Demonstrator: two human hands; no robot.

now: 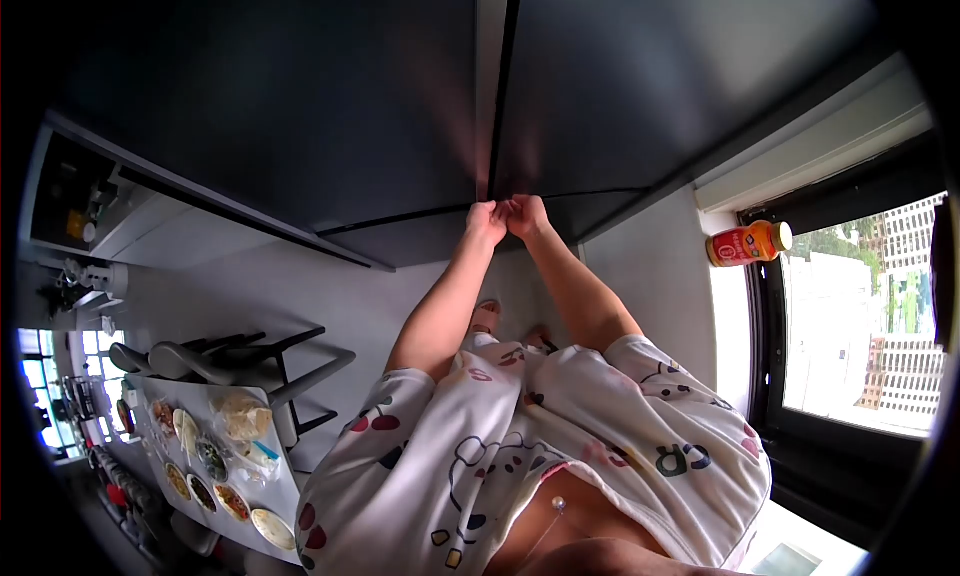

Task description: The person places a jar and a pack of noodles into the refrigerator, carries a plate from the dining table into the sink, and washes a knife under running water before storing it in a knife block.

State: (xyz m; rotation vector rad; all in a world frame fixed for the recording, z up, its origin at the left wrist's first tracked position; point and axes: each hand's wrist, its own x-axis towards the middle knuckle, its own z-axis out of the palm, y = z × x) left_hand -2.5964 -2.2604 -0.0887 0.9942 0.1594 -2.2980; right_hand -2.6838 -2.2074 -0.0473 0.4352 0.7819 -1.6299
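Note:
Two tall, dark glossy doors stand in front of me, the left door [300, 86] and the right door [640, 76], like those of a large refrigerator. A narrow vertical gap runs between them. My left hand [485, 223] is at the low end of this gap, its fingers curled against the left door's edge. Close beside it, my right hand [527, 216] curls its fingers at the right door's edge. The two hands nearly touch, and their fingertips are partly hidden. Below the doors, a horizontal dark seam [400, 219] marks a lower section.
On the right, an orange-red bottle with a pale cap [748, 244] stands on a ledge by the window [860, 316]. At left, a white table [285, 466] holds several plates of food, with grey chairs [205, 361] beside it.

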